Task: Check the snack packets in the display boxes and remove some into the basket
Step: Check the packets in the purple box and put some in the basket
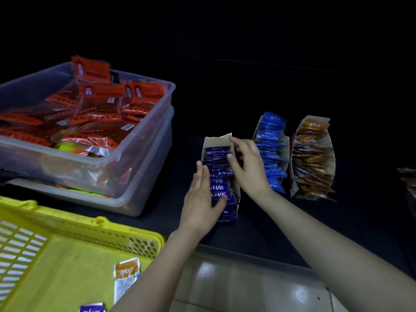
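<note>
Three open display boxes stand side by side on a dark shelf: one of purple packets (219, 172), one of blue packets (271, 152), one of orange packets (311, 158). My left hand (202, 199) lies with straight fingers along the left side of the purple box, thumb on a front packet. My right hand (247, 163) reaches over the same box, fingers curled onto the packets near its back. At the lower left sits the yellow basket (74, 224), holding an orange packet (126, 278) and a purple packet (92, 308).
Two stacked clear plastic tubs (148, 140) full of red-orange packets stand left of the boxes, behind the basket. More packets (408, 179) show at the far right edge. Pale floor lies below the shelf edge.
</note>
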Demonstrator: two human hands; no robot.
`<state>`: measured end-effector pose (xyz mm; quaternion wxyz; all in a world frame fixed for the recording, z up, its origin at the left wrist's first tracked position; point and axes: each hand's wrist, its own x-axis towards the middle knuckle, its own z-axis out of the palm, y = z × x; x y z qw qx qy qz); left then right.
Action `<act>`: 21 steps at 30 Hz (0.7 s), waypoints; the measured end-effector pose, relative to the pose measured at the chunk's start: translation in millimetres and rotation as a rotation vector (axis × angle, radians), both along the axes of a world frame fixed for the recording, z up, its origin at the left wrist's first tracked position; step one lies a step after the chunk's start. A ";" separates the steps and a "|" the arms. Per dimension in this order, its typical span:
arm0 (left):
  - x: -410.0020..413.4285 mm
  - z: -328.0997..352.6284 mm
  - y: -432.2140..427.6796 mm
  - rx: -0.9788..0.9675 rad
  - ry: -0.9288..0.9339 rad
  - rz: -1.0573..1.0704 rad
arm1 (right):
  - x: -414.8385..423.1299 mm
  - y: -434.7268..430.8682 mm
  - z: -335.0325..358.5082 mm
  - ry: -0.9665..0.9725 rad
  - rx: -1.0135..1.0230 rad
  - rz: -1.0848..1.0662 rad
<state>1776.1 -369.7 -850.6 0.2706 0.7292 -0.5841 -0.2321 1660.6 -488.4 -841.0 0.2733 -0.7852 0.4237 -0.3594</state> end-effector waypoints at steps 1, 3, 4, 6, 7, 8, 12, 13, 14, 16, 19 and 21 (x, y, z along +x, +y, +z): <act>-0.5 0.4 0.7 0.004 -0.002 0.004 | -3.4 2.0 0.1 -0.015 -0.027 0.012; -4.3 2.0 2.9 0.055 -0.008 0.032 | -9.6 7.6 -2.4 0.016 -0.042 0.050; -7.0 2.6 5.2 0.108 -0.012 0.047 | -12.5 11.7 -4.2 0.057 -0.020 0.076; -13.3 1.5 9.6 0.212 -0.022 0.035 | -19.2 21.9 -9.9 0.162 0.035 0.126; -16.2 -0.9 11.2 0.236 -0.040 0.013 | -23.4 27.2 -13.1 0.213 0.061 0.148; -18.3 -3.5 12.2 0.241 -0.059 -0.004 | -27.5 32.5 -15.6 0.260 0.085 0.167; -15.0 -10.7 6.8 0.154 -0.106 -0.033 | -40.0 39.3 -19.8 0.421 -0.002 0.172; -12.3 -11.4 3.8 0.130 -0.122 -0.048 | -41.5 37.5 -18.4 0.439 -0.038 0.145; -9.2 -11.9 0.5 0.114 -0.136 -0.066 | -42.9 34.5 -16.2 0.455 -0.057 0.115; -3.0 -11.3 -7.3 0.101 -0.160 -0.104 | -46.2 27.1 -15.8 0.510 -0.078 0.059; 3.7 -8.8 -22.4 0.096 -0.162 -0.136 | -49.9 17.7 -20.1 0.586 -0.084 -0.013; 6.6 -8.9 -31.8 0.085 -0.149 -0.133 | -48.7 13.6 -23.3 0.620 -0.108 -0.029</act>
